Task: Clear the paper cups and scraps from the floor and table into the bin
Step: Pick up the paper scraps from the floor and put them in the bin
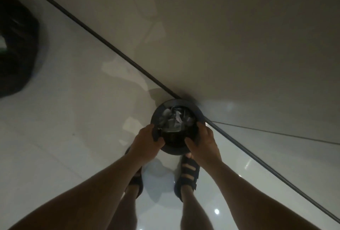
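gripping rim of bin [201,114] with left hand [149,140] and right hand [202,142], both curled over it; best holding it level so scraps [174,119] aren't spilling.

An indoor room, home or office unclear: a glossy tiled floor [70,137] is reflecting ceiling lights at 5 o'clock, dark skirting [103,37] is edging a plain wall [239,27] at 1 o'clock, and sandals [189,172] are standing beside a scrap-filled bin [199,113].
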`<state>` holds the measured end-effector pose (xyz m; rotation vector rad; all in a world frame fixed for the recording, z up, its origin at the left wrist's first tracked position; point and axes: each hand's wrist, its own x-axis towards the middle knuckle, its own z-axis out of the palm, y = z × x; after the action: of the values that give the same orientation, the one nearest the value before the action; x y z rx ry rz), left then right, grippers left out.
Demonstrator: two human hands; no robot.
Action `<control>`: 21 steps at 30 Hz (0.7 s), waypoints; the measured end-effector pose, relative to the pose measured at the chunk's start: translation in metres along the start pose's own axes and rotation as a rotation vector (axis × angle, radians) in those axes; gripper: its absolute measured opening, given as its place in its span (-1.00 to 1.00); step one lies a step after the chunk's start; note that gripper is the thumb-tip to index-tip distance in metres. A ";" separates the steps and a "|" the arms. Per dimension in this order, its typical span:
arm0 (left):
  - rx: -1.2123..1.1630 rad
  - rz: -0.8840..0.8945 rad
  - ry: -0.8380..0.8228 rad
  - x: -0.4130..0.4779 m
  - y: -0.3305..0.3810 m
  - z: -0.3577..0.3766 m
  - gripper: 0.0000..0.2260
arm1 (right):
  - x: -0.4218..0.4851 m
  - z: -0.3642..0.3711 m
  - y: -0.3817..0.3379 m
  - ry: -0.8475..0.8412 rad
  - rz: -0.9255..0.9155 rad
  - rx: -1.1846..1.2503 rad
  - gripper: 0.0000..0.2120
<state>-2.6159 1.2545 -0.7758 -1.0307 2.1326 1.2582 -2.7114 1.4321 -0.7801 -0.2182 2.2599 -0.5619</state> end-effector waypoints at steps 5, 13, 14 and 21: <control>0.037 0.103 -0.012 -0.030 0.055 -0.059 -0.49 | -0.060 -0.051 -0.027 0.011 0.046 -0.038 -0.31; 0.177 0.426 -0.093 -0.137 0.174 -0.144 -0.60 | -0.193 -0.151 -0.114 0.186 0.029 -0.050 -0.31; 0.222 0.457 -0.116 -0.152 0.183 -0.149 -0.61 | -0.213 -0.159 -0.121 0.197 0.023 -0.064 -0.30; 0.528 0.557 -0.277 -0.250 0.230 -0.145 -0.32 | -0.349 -0.193 -0.116 0.360 0.083 -0.030 -0.29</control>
<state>-2.6448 1.2894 -0.4093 -0.0367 2.4029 0.8887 -2.6174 1.5060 -0.3823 -0.0387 2.6125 -0.5588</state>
